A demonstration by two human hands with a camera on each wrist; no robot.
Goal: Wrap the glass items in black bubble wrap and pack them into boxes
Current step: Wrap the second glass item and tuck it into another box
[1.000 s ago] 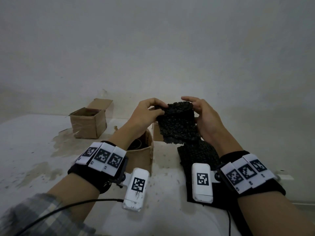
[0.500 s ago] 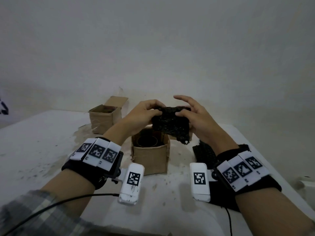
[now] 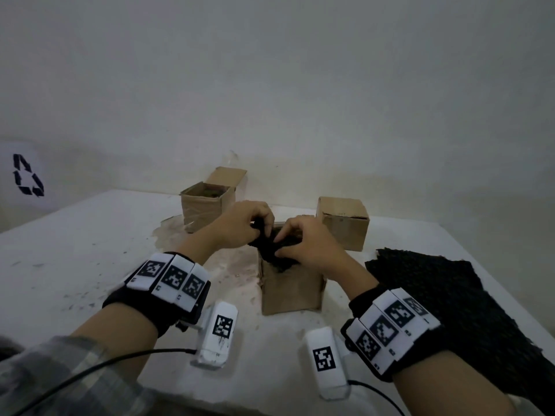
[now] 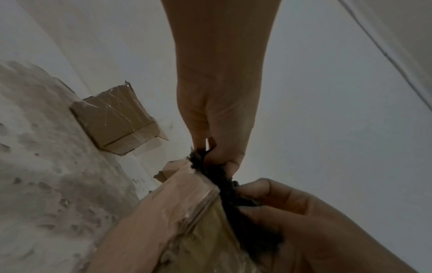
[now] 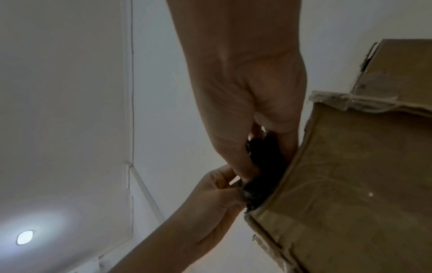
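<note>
Because the bundle [image 3: 274,250] must seat inside the near box [image 3: 292,291], left hand [image 3: 244,225] and right hand [image 3: 303,241] both pinch its black wrap at the box mouth, on the worktop [image 3: 75,250].

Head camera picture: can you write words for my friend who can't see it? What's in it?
Two hands, the left hand and the right hand, hold a crumpled piece of black bubble wrap at the open top of a small cardboard box on a white table. Two more boxes stand behind, and flat black bubble wrap sheets lie at the right.
</note>
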